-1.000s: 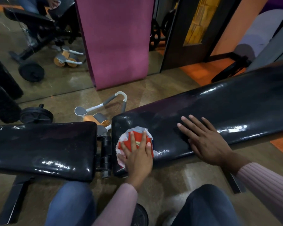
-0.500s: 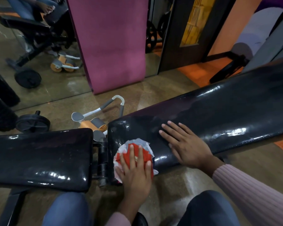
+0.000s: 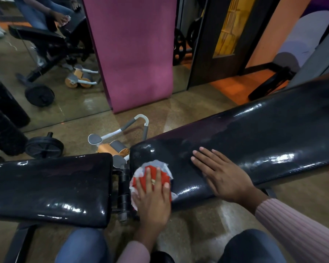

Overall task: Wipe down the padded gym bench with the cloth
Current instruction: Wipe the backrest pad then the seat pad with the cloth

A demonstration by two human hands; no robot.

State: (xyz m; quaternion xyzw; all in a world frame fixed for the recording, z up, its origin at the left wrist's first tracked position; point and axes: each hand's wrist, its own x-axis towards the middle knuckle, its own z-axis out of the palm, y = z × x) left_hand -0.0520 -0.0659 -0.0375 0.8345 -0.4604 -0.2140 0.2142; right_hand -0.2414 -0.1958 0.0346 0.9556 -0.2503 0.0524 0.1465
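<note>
The black padded bench has a flat seat pad [image 3: 49, 188] at the left and a long inclined back pad [image 3: 254, 141] running up to the right. A red and white cloth [image 3: 154, 170] lies on the lower near corner of the back pad, beside the hinge. My left hand [image 3: 153, 202] presses flat on the cloth, fingers spread over it. My right hand [image 3: 222, 173] rests palm down on the back pad just right of the cloth, holding nothing.
An orange and grey ab roller [image 3: 112, 145] lies on the floor behind the hinge. A dumbbell [image 3: 44, 147] and black foam rollers [image 3: 2, 130] sit at the left. A pink mat [image 3: 133, 54] leans on the mirror wall. My knees [image 3: 84, 245] are below the bench.
My left hand has slid the cloth toward the near lower corner of the back pad. My right hand has shifted left along the pad, closer to the cloth.
</note>
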